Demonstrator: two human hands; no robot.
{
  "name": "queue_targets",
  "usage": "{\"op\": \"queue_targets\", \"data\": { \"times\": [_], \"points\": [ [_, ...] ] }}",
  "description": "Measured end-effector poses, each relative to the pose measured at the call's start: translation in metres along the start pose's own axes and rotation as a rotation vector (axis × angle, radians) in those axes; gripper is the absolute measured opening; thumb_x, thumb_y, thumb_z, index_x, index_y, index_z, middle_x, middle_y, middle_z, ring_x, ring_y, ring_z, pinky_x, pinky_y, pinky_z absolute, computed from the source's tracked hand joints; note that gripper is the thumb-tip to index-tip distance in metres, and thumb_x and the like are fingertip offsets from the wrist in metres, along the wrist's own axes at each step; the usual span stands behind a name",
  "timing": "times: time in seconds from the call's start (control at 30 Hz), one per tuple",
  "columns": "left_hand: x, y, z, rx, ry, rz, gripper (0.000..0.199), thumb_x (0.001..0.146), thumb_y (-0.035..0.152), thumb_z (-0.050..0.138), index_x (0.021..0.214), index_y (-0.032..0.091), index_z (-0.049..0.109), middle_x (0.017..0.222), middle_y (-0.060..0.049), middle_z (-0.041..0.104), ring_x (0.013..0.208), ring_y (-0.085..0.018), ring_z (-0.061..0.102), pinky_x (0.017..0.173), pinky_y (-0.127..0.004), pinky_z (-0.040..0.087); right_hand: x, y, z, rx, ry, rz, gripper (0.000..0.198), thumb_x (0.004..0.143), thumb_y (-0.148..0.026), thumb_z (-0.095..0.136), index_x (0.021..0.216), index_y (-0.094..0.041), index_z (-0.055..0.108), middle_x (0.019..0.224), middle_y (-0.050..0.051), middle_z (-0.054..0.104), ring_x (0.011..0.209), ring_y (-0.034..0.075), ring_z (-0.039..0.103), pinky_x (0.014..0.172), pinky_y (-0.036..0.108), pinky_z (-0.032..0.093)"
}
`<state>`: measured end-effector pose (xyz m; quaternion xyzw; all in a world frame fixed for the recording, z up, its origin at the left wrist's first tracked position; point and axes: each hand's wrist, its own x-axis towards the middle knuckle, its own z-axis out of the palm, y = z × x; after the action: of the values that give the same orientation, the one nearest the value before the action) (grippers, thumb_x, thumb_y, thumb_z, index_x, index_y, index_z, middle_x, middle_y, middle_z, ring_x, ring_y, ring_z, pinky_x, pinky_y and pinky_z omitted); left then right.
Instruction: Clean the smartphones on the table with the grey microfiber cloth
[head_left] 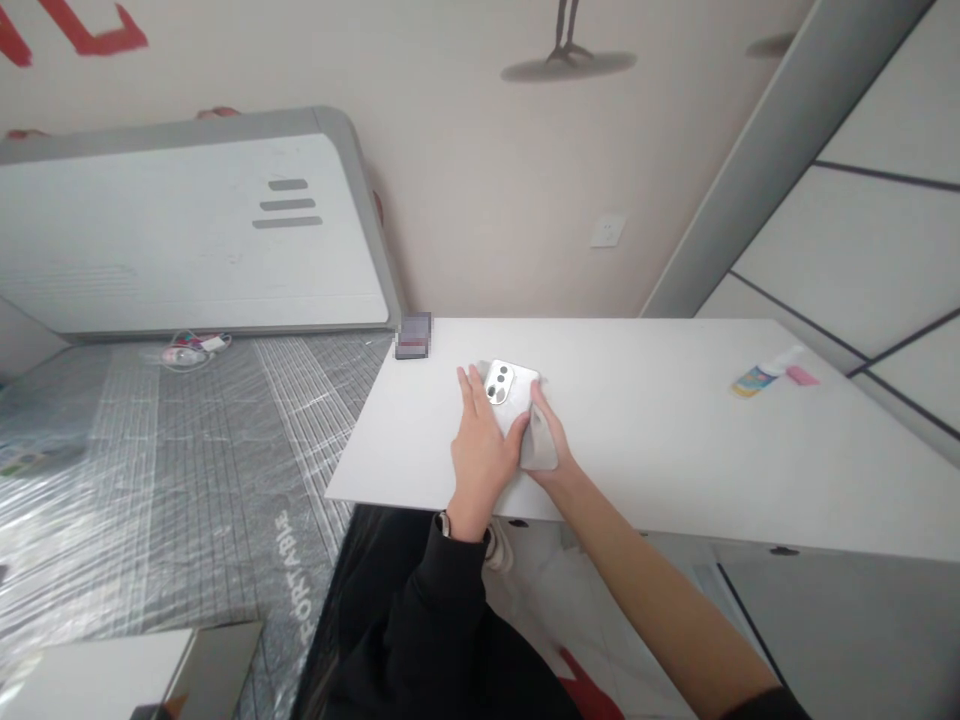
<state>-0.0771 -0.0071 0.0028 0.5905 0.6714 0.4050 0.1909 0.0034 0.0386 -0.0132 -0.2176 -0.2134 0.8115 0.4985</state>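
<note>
A white smartphone [510, 405] is between my hands over the white table [637, 430]. Its back faces up, with the camera lenses at the upper left. My left hand [484, 445] grips it, fingers along the left side and thumb across the lower part. At the phone's lower right, my right hand [553, 445] is closed around a light grey cloth [540, 445], its fingertips by the phone's right edge. Part of the cloth also shows behind the phone's upper left corner.
A small dark, blurred-out object [413, 336] lies at the table's back left corner. Toward the right are a spray bottle [757, 378] and a pink item [802, 375]. Left of the table stands a plastic-wrapped mattress [202, 450] with cables [196, 348] on it.
</note>
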Motion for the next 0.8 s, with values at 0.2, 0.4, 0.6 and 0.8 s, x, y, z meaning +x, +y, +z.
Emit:
{"op": "queue_targets", "data": {
  "times": [0.2, 0.4, 0.6, 0.8],
  "points": [
    [0.012, -0.019, -0.022, -0.133, -0.103, -0.159, 0.106, 0.090, 0.041, 0.071, 0.172, 0.018, 0.008, 0.166, -0.022, 0.045, 0.139, -0.045, 0.059, 0.115, -0.057, 0.046, 0.008, 0.015, -0.016, -0.131, 0.204, -0.049, 0.028, 0.096, -0.040, 0.066, 0.107, -0.015, 0.074, 0.093, 0.010, 0.084, 0.099, 0.030, 0.082, 0.097, 0.045, 0.065],
    [0.009, -0.031, -0.019, -0.874, -0.274, -0.203, 0.067, 0.089, 0.030, 0.068, 0.154, 0.025, 0.056, 0.154, -0.007, 0.063, 0.147, -0.031, 0.055, 0.126, -0.047, 0.037, 0.011, 0.021, -0.016, -0.214, 0.291, -0.227, 0.037, 0.092, -0.051, 0.071, 0.114, -0.022, 0.069, 0.113, 0.008, 0.082, 0.116, 0.029, 0.076, 0.109, 0.049, 0.058],
    [-0.007, 0.000, 0.002, -1.339, -0.174, -0.346, 0.049, 0.104, 0.039, 0.055, 0.150, 0.023, 0.060, 0.161, -0.004, 0.057, 0.158, -0.021, 0.040, 0.132, -0.032, 0.025, -0.010, 0.037, -0.005, -0.920, 0.100, -0.627, 0.072, 0.104, -0.067, 0.042, 0.162, -0.025, 0.040, 0.173, 0.011, 0.038, 0.164, 0.026, 0.025, 0.136, 0.053, 0.013],
    [-0.004, 0.002, -0.005, -1.418, -0.134, -0.273, 0.064, 0.110, 0.058, 0.026, 0.150, 0.023, 0.061, 0.162, -0.002, 0.055, 0.161, -0.019, 0.032, 0.133, -0.031, 0.021, -0.028, 0.045, 0.000, -1.351, -0.209, -0.853, 0.078, 0.107, -0.065, 0.031, 0.171, -0.037, -0.004, 0.182, -0.001, -0.004, 0.168, 0.031, -0.002, 0.137, 0.056, 0.002]
  ]
}}
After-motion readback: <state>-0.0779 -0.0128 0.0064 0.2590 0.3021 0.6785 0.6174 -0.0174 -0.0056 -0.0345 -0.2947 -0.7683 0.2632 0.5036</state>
